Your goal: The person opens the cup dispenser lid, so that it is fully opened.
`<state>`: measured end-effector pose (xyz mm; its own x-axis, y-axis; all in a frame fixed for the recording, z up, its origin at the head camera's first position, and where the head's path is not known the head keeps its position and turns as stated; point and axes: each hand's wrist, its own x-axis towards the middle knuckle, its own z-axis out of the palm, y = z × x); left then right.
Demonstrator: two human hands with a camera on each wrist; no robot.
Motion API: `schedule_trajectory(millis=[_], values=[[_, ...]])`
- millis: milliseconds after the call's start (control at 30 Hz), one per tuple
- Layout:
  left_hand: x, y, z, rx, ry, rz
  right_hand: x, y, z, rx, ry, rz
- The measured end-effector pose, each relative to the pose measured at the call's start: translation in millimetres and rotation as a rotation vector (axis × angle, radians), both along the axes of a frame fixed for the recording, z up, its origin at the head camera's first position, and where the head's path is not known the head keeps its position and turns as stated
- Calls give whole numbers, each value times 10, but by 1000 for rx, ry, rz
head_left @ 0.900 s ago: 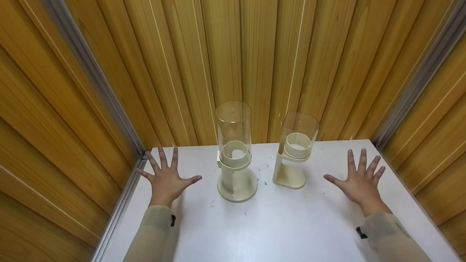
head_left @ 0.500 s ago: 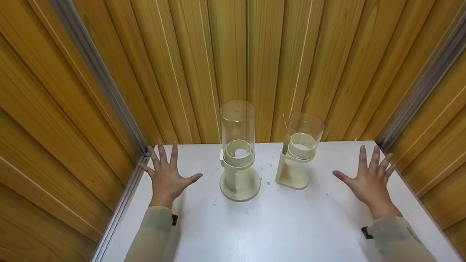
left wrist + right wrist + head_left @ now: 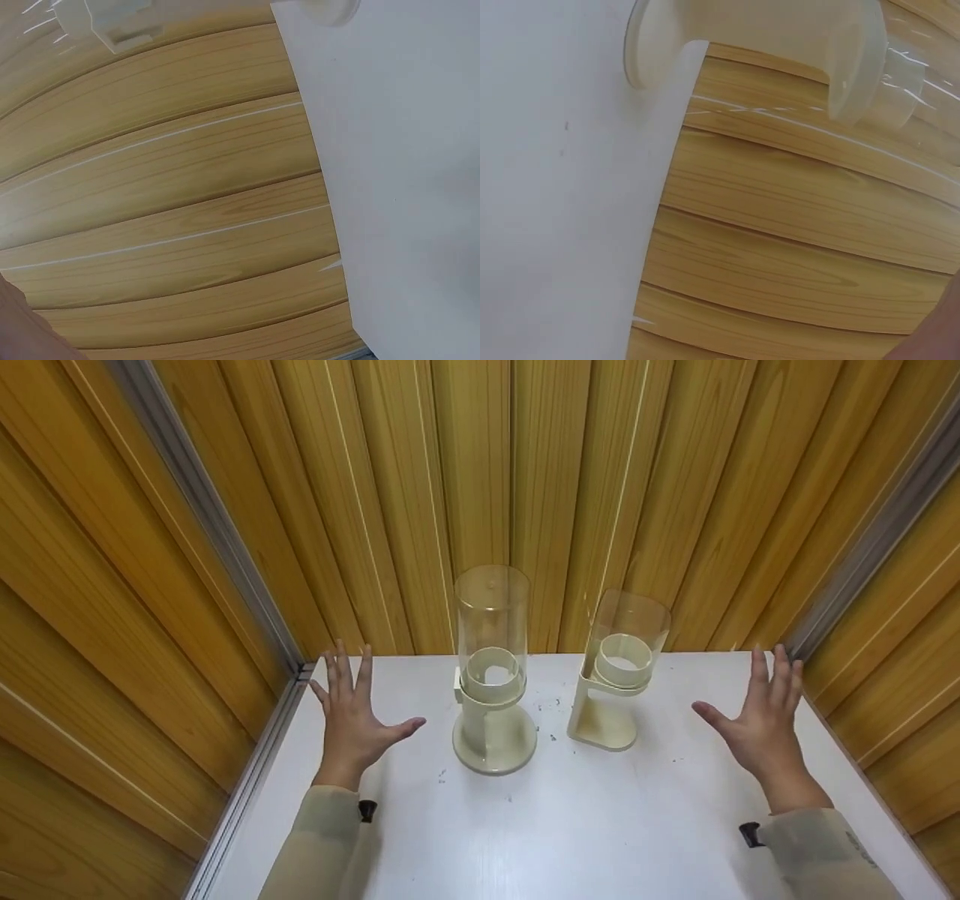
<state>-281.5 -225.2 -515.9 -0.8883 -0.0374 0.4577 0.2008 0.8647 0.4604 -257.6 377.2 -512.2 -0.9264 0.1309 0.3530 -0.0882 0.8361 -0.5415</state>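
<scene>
Two cream dispensers with clear tubes stand upright in the head view. The taller dispenser (image 3: 491,735) has a round base and a clear round tube over a cream ring. To its right, the shorter dispenser (image 3: 604,727) has a smaller base and a slanted clear tube. My left hand (image 3: 352,727) hovers left of the taller one, fingers spread, touching nothing. On the far right, my right hand (image 3: 765,731) is held apart from the shorter one, thumb out and fingers straight. The right wrist view catches part of the shorter dispenser (image 3: 855,67).
The white table (image 3: 525,847) carries small dark specks around the dispensers. Wood-look panels (image 3: 480,472) rise behind it and on both sides. Grey metal posts (image 3: 217,532) mark the corners.
Both hands have turned slightly, their fingers drawing closer together. The dispensers shifted a little rightward in view along with the whole scene, and stand as before on the table.
</scene>
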Motion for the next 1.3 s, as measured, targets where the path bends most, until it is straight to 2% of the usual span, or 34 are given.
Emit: schedule_trajectory(millis=[200,367,467,567,667,800,933,1100,1300], values=[[46,71,47,87,28,-31,13,-90,91,-193,92,95],[116,119,66,159,37,-55,87,-176,113,-401,50,175],[120,147,98,206,40,-75,128,-235,155,-460,22,184],[121,196,132,266,41,-110,137,-293,184,-527,58,222],[129,251,148,328,35,-154,122,-375,182,-708,140,359],[138,318,143,393,23,-203,96,-510,157,-927,243,615],[141,371,137,423,5,-234,73,-651,156,-964,311,763],[131,416,148,465,-7,-253,45,-845,161,-932,320,824],[89,459,145,515,-11,-311,1,-1067,117,-902,293,878]])
